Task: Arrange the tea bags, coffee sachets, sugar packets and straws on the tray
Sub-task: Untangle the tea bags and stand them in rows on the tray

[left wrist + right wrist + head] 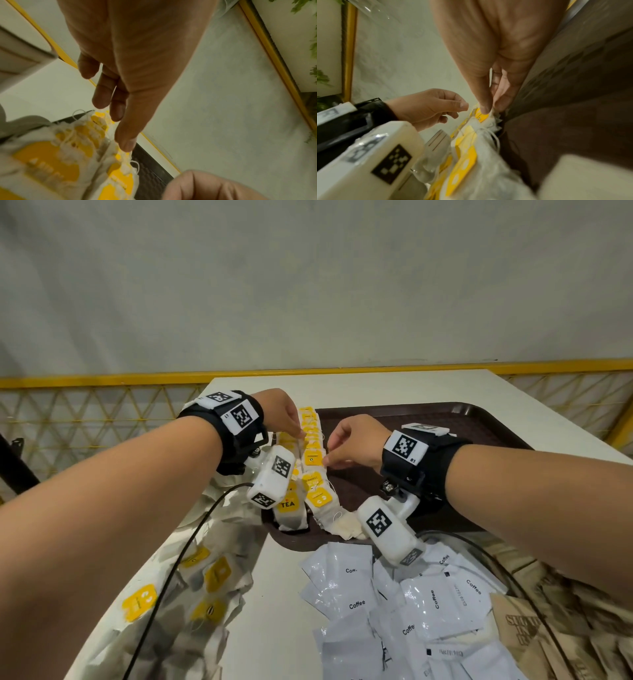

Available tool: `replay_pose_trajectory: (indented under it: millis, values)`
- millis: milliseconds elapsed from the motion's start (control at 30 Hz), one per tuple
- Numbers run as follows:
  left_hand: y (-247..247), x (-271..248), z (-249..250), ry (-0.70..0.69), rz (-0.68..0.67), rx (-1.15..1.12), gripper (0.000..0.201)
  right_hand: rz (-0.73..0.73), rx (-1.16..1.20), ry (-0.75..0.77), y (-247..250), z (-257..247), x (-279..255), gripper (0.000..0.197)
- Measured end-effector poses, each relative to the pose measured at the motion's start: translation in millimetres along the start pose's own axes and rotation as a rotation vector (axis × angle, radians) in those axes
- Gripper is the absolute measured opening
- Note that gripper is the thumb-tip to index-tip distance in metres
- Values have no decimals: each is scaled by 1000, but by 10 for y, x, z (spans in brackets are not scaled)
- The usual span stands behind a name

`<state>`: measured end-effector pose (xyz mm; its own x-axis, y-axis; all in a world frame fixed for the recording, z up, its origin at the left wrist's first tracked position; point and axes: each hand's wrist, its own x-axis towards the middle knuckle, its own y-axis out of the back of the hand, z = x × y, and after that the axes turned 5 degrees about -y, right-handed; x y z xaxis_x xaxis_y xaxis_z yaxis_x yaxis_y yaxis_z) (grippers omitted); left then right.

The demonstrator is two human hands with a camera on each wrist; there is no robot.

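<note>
Tea bags [313, 457] with yellow tags lie in two overlapping rows along the left side of the dark brown tray [445, 426]. My left hand [296, 431] is over the far part of the rows, and its thumb and fingers pinch the edge of a tea bag [125, 154]. My right hand [327, 462] is on the right row, where its thumb and fingers pinch a tea bag [482, 116] at its yellow tag. Both hands are close together, a few centimetres apart. No straws are in view.
Loose tea bags [205, 577] lie heaped on the white table to the tray's left. White coffee sachets [394, 604] are piled in front of the tray, with brown sugar packets [534, 628] to their right. Black cables [191, 542] hang from both wrist cameras. A yellow railing runs behind the table.
</note>
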<state>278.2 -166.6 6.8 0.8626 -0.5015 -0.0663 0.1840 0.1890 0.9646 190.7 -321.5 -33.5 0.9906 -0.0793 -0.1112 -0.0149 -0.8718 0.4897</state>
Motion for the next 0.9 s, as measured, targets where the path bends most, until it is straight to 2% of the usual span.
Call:
replay_pose_trajectory:
  millis: [133,333,567,733,833,900]
  values:
    - [-2,-31,-7,5,-42,-12,21,-93,-102,-15,-22,30,-29,25]
    - [-79,-15,56,29,-87,25,29,-98,-280,-7,-45,-44,29,28]
    - [-70,-5,64,34,-151,76,31,-140,-224,-19,-41,-52,54,28]
    - [-31,-30,74,10,-111,74,26,-185,-157,-68,61,-130,29,21]
    - [74,-134,105,-22,-94,31,22,-321,-206,-125,208,-226,-71,12]
    - [139,-234,164,-48,-182,48,26,-465,-310,-156,280,-260,-194,14]
